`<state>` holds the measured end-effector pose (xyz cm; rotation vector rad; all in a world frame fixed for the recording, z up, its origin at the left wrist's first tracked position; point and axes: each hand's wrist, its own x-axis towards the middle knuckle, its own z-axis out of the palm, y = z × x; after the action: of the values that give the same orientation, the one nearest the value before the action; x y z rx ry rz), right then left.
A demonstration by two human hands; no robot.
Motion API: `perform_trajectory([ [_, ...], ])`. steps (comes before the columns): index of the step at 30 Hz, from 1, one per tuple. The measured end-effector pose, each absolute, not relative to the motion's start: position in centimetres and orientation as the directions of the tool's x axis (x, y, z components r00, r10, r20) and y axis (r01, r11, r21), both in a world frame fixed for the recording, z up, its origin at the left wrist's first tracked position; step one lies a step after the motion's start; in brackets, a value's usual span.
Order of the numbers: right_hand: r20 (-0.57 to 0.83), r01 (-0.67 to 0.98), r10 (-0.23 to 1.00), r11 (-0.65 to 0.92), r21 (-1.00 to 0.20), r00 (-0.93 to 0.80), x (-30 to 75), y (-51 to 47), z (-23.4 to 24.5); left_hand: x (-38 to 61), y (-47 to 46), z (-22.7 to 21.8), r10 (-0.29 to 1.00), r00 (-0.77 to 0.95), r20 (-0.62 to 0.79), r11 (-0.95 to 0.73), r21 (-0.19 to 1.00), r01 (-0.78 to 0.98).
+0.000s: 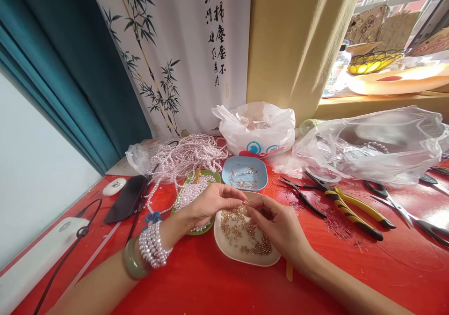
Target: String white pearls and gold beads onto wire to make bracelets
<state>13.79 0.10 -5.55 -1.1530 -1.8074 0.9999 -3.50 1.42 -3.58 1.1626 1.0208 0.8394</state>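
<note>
Both hands meet above a cream dish (224, 252) that holds many small gold beads (254, 240). My left hand (213, 202) comes in from the left with thumb and fingers pinched together. Facing it, my right hand (277, 216) is closed in a pinch too, its fingertips close to the left ones. Something small and gold shows between the fingertips, too small to name. Left of the dish, partly behind my left wrist, is a green tray (214, 177) of pale pearl beads (196, 191). Pearl bracelets (154, 245) and a jade bangle (135, 259) circle my left wrist.
Behind the dish stands a blue tray (226, 177) with small metal findings. Strung pearl strands (189, 153) lie at the back left, near a phone (126, 200). To the right are pliers (354, 207), scissors (396, 205) and plastic bags (372, 142) on the red table (396, 277).
</note>
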Motion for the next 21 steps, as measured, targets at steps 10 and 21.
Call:
perform_trajectory([
  [10,0.204,0.256,0.935,0.282,-0.925,-0.291,13.9,0.7,-6.5,-6.0,2.6,-0.9,0.964,0.266,-0.009,-0.107,0.903,0.417],
  [21,0.222,0.134,0.928,0.271,-0.953,-0.3,14.3,0.2,-5.3,-10.9,3.7,-0.1,0.896,0.421,-0.144,-0.311,0.472,0.825],
])
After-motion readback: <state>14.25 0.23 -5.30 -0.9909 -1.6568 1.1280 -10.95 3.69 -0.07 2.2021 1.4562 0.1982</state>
